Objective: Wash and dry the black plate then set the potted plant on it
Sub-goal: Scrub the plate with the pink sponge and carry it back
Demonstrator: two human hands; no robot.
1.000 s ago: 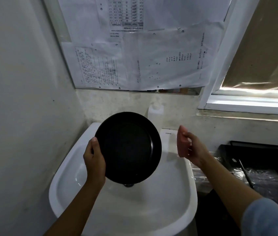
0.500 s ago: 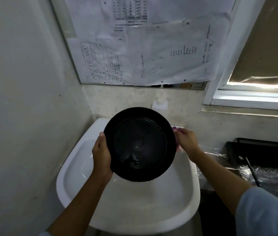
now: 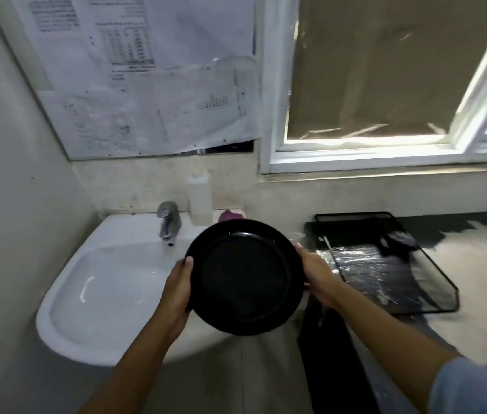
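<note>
Fingers of left hand [image 3: 178, 286] curled round left rim of black plate [image 3: 245, 277], thumb on near face; right hand [image 3: 315, 274] clamps right rim likewise (fingertips hidden behind plate). Plate held tilted toward camera, in air over right edge of white sink [image 3: 93, 282], between sink and black mesh tray [image 3: 385, 264]. Tap [image 3: 169, 222] behind plate, left. White bottle [image 3: 200, 195] and pink soap [image 3: 230, 216] on sink ledge. Potted plant not seen.
</note>
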